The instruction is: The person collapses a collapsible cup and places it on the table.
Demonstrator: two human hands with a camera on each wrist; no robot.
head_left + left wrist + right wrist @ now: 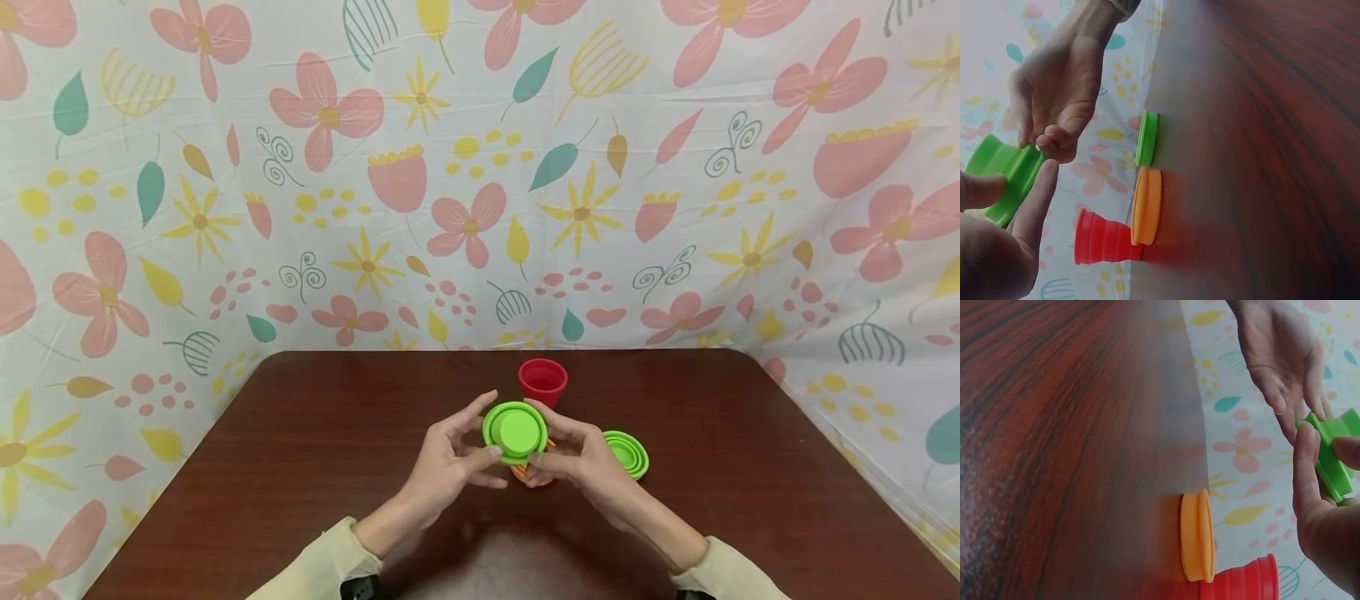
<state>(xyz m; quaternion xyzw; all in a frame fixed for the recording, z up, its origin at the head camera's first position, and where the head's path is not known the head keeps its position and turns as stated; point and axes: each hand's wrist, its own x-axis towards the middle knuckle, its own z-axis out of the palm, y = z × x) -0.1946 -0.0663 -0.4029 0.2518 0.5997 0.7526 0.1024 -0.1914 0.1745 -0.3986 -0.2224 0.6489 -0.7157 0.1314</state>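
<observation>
Both hands hold a green collapsible silicone cup [519, 431] up above the table, its flat base turned toward the head camera. It is partly extended, with a stepped wall showing in the left wrist view. My left hand [442, 467] pinches its left side between thumb and fingers. On the opposite side, my right hand [592, 467] grips the rim with thumb and fingers. Behind and below the hands, an orange collapsible cup [1147, 206] lies folded flat on the table, mostly covered in the head view.
A red collapsible cup [543, 379] stands extended, mouth up, beyond the hands. Right of the right hand lies a second green cup [628, 455], folded flat. The brown wooden table [300, 467] ends at a flower-printed cloth [472, 292] behind and at the sides.
</observation>
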